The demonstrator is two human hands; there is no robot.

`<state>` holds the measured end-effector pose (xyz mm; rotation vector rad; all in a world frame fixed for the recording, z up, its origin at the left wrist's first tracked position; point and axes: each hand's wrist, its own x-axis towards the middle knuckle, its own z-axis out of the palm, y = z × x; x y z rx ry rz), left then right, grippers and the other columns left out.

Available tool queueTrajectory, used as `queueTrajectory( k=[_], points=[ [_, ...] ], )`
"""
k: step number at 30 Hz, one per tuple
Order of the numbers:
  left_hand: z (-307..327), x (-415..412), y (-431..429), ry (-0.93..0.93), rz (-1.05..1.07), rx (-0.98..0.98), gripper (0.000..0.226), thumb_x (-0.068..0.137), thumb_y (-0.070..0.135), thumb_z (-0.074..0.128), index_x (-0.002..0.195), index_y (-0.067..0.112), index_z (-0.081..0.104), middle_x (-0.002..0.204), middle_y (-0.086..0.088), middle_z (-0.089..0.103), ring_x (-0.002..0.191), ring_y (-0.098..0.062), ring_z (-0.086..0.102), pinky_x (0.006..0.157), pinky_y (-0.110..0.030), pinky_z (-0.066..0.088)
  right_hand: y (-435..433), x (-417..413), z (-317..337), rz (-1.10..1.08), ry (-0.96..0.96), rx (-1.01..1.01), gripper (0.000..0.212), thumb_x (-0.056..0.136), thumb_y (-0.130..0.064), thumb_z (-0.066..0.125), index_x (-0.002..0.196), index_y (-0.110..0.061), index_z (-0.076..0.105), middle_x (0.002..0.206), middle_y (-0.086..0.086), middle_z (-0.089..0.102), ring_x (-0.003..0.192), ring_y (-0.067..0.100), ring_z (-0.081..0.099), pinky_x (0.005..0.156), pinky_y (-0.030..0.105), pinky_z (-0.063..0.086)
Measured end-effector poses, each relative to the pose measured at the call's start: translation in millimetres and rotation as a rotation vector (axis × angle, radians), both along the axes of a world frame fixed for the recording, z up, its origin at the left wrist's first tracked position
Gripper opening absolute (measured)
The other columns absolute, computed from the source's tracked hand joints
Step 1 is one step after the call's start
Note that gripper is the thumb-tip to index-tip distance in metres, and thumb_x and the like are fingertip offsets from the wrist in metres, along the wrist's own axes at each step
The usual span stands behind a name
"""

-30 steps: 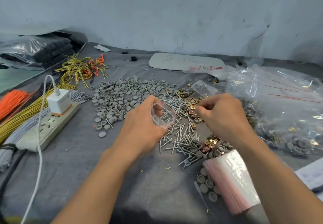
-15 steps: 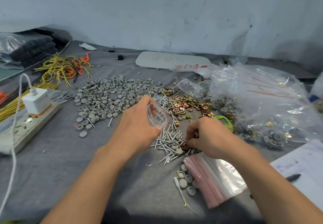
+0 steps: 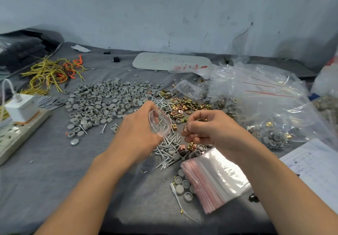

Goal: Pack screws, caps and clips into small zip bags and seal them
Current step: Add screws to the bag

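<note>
The left hand (image 3: pixel 139 132) has its fingers curled round a small clear bag (image 3: pixel 160 123) and holds the red-lined mouth open toward the right. Screws show through the film. They appear to lie inside the bag, though the view is not clear enough to be sure. The bag is held above the screws (image 3: pixel 167 149) heaped on the table (image 3: pixel 45 170), at centre.

The right hand (image 3: pixel 212 130) has thumb and fingers pinched on a copper-coloured clip (image 3: pixel 185 129), just beside the bag's mouth and not touching it.

The caps (image 3: pixel 102 102) are grey and spread in a broad pile left of the bag, behind the left hand. A few more lie against the bag stack (image 3: pixel 215 176), which rests flat on the table just beside the right forearm.

The clips (image 3: pixel 184 106) — brass and copper pieces — are heaped behind both hands, between the caps and a large clear sack (image 3: pixel 265 97) at right.

At far left, a power strip (image 3: pixel 16 134) carries a white charger (image 3: pixel 20 107), with yellow wires (image 3: pixel 53 70) behind it. A paper sheet (image 3: pixel 314 163) lies at the right edge.
</note>
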<state>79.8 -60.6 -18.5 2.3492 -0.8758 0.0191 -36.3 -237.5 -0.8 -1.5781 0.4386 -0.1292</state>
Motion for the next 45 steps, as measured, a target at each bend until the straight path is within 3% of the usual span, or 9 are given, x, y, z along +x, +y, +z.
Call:
queueTrajectory(
  k=[5,11,15,22,25,29,33,39,45],
  points=[
    [0,0,1,0.005,0.005,-0.005,0.046,0.078,0.035,0.084,0.100,0.041,0.044,0.100,0.015,0.064,0.086,-0.003,0.058,0.063,-0.021,0.038,-2,-1,-1,-0.001,-0.008,0.369,0.023,0.097,0.008,0.057,0.092,-0.004,0.076,0.083,0.019,0.071,0.066,0.022,0.067,0.056,0.021,0.058],
    [0,-1,2,-0.006,0.013,-0.010,0.046,0.079,0.039,0.084,0.099,0.041,0.043,0.096,0.014,0.065,0.084,-0.008,0.061,0.069,-0.031,0.045,3,8,-5,-0.012,-0.026,0.549,0.027,0.090,0.017,0.056,0.094,0.002,0.078,0.092,0.024,0.070,0.071,0.026,0.072,0.059,0.027,0.061],
    [0,1,3,-0.009,0.020,-0.013,0.046,0.079,0.042,0.085,0.099,0.040,0.044,0.096,0.014,0.065,0.084,-0.008,0.061,0.069,-0.031,0.047,8,11,-7,0.036,-0.029,0.431,0.028,0.066,0.012,0.073,0.086,-0.005,0.081,0.090,0.018,0.070,0.072,0.021,0.069,0.064,0.026,0.060],
    [2,-2,4,-0.009,0.001,-0.026,0.043,0.080,0.046,0.082,0.100,0.039,0.044,0.095,0.013,0.065,0.084,-0.010,0.062,0.071,-0.035,0.051,12,14,-11,0.086,-0.042,0.363,0.033,0.093,0.015,0.058,0.092,-0.006,0.083,0.088,0.016,0.074,0.071,0.018,0.068,0.069,0.024,0.061],
    [3,-3,4,-0.003,-0.009,-0.028,0.042,0.080,0.050,0.081,0.100,0.038,0.045,0.094,0.012,0.065,0.083,-0.009,0.061,0.069,-0.034,0.049,14,15,-11,0.107,-0.097,0.301,0.036,0.091,0.017,0.059,0.093,-0.009,0.083,0.090,0.014,0.075,0.072,0.018,0.069,0.068,0.024,0.060],
    [4,-5,3,0.007,-0.023,-0.021,0.042,0.081,0.040,0.083,0.101,0.038,0.046,0.099,0.012,0.065,0.087,-0.014,0.062,0.076,-0.040,0.054,18,18,-12,0.084,-0.141,0.051,0.043,0.085,0.022,0.062,0.086,-0.014,0.084,0.090,0.012,0.079,0.078,0.016,0.073,0.072,0.022,0.058],
    [3,-6,2,0.004,-0.042,-0.020,0.043,0.080,0.035,0.082,0.104,0.038,0.046,0.100,0.012,0.065,0.089,-0.016,0.062,0.078,-0.040,0.054,27,20,-12,0.054,-0.208,-0.028,0.045,0.078,0.023,0.068,0.080,-0.019,0.085,0.088,0.010,0.080,0.078,0.014,0.075,0.070,0.018,0.056],
    [3,-7,0,0.034,-0.087,-0.039,0.044,0.073,0.024,0.080,0.099,0.040,0.048,0.088,0.013,0.065,0.082,-0.014,0.062,0.067,-0.034,0.048,45,30,-10,-0.128,-0.297,-0.236,0.029,0.074,0.003,0.084,0.081,-0.025,0.084,0.080,-0.002,0.080,0.075,0.014,0.078,0.071,0.026,0.059],
    [2,1,5,0.045,-0.037,-0.104,0.037,0.076,0.035,0.081,0.099,0.035,0.052,0.093,0.015,0.068,0.085,-0.010,0.063,0.067,-0.025,0.046,38,34,2,-0.130,-0.342,-0.304,0.038,0.083,0.010,0.068,0.088,-0.024,0.084,0.086,-0.005,0.081,0.082,0.011,0.077,0.072,0.021,0.060]
  ],
)
